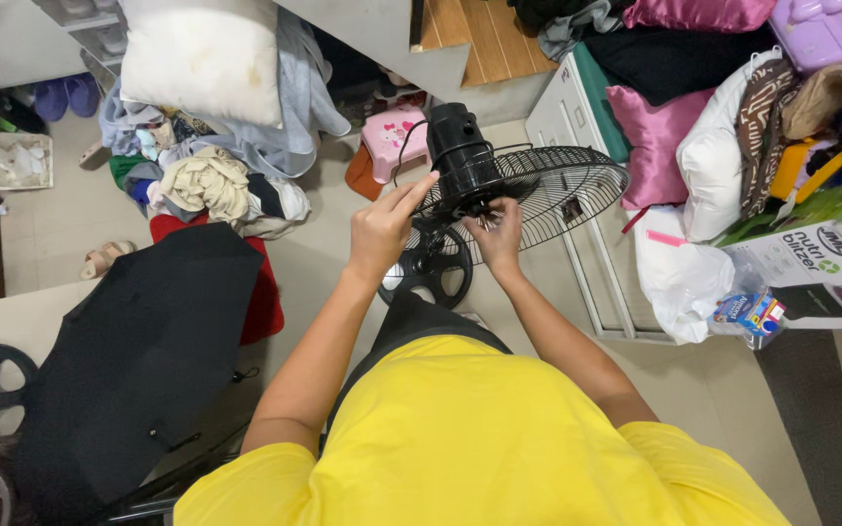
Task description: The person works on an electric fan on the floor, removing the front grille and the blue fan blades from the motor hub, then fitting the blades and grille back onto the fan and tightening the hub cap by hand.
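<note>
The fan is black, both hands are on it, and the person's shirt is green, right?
Not quite. The head view shows the shirt is yellow, not green. The rest holds: the fan is black, with the left hand on its motor housing and the right hand at the centre of its wire grille.

Glossy black plastic fan motor housing [460, 156], thin black metal wire grille [562, 190].

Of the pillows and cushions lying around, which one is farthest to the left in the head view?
The white pillow at top left, atop the clothes pile. The pink cushions and the other white one all lie right of the fan.
</note>
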